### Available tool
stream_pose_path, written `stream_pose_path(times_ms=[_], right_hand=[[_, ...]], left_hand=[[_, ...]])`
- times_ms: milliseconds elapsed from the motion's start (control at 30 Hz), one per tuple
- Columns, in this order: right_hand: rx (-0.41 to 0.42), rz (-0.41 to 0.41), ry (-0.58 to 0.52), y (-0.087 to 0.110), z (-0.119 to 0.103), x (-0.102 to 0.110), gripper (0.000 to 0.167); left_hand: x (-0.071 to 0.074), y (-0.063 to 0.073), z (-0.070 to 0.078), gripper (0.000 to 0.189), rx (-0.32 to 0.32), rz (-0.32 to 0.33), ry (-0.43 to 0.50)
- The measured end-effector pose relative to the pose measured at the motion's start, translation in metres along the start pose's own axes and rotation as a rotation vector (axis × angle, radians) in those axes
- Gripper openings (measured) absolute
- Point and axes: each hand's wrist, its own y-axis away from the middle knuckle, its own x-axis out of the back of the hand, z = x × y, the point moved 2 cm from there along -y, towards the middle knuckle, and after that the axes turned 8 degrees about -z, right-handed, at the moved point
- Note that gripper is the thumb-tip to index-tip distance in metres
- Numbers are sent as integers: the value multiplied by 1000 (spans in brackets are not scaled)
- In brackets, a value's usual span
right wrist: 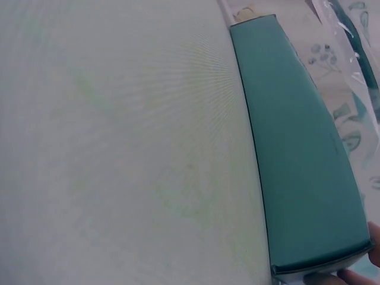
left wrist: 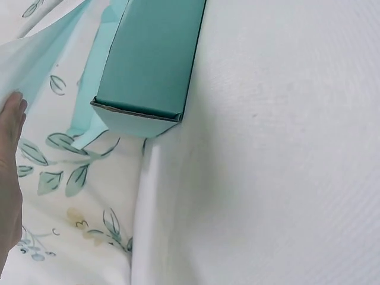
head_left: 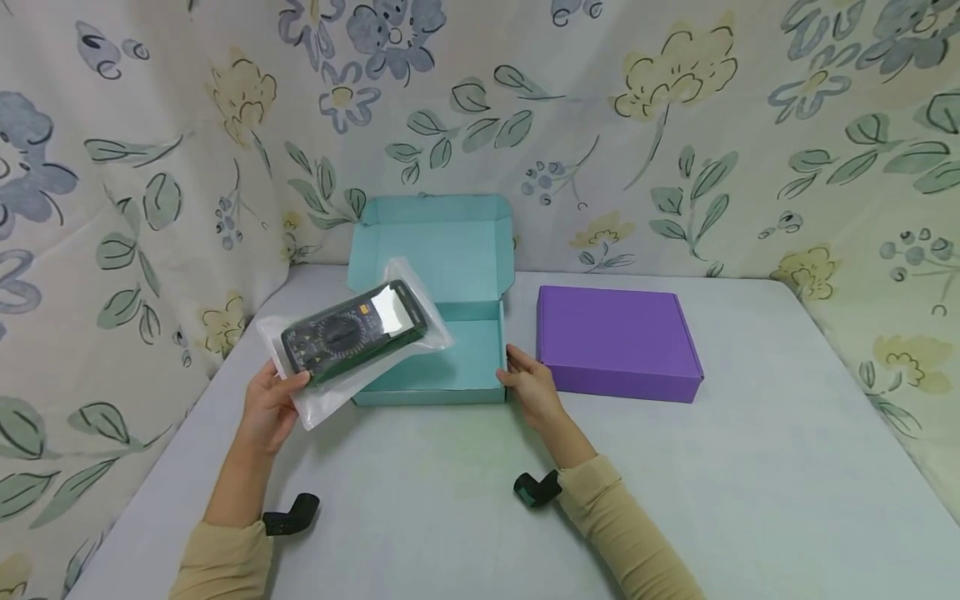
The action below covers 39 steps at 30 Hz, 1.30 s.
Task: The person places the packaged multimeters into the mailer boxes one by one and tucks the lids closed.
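My left hand (head_left: 270, 410) grips one end of a clear plastic bag (head_left: 324, 405), thumb on top. Inside it lies a dark multimeter (head_left: 347, 335) with a round dial, a pale display and green sides. The bagged meter is raised and tilted, overlapping the left part of an open teal box (head_left: 431, 397) in the head view. The box's lid (head_left: 435, 250) stands up at the back, and its visible floor is bare. My right hand (head_left: 534, 390) holds the box's right front corner, thumb near the front edge and fingers along the side wall.
A closed purple box (head_left: 618, 337) sits on the white table (head_left: 750, 492), to the right of the teal one. Floral cloth (head_left: 570, 142) hangs behind and along the left side. A black wrist camera (head_left: 292, 515) is beside each forearm.
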Motion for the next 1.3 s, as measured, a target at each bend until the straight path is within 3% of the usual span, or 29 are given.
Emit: stream_pose_path(times_ms=[533,867,1100,1300], right_hand=[[12,0,-15,2,-2,0,59],[13,10,9,0,-2,-1,57],[11,13,9,-1,-3,-1,57],[8,5,1,0,-4,-1,57]], left_hand=[[-10,-9,-13,40,68,-12,-94],[-9,-13,-13,30,168,3,-135],[-6,-20,-11,30,273,3,-256],[-5,-23,-12,27,308,-26,-274]])
